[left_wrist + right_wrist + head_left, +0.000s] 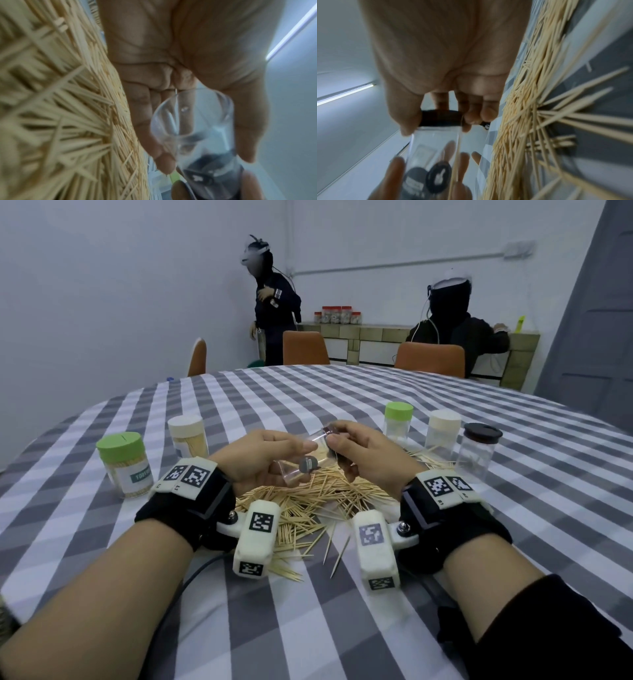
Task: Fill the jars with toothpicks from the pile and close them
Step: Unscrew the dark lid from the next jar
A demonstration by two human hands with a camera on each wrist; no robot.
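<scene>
Step in hand: both hands are working on one clear jar (308, 455) held tilted above the toothpick pile (308, 501); judging by the grip, the dark lid (441, 118) is being unscrewed, though screwing it on cannot be ruled out.
Left hand: the left hand (263, 457) is wrapping curled fingers and thumb round the jar's body, steadying it near its base.
Right hand: the right hand (366, 455) is pinching the lid between thumb and curled fingers at the jar's far end.
Jar contents: the jar is looking almost empty; one thin stick seems to be lying along it in the right wrist view, though blur is making that unsure.
Other jars: a green-lidded jar (125, 465) and a cream-lidded jar (188, 436) are standing on the left, apparently full; three more (479, 453) are standing on the right, closed and seemingly not filled.
Table: the checked tablecloth (342, 628) is carrying the pile just under the hands.
Next move, as a judgement: if the lid is coming off, it is going to need setting down close by, then the jar turning mouth-up so a bunch of toothpicks can go in aligned.
</scene>
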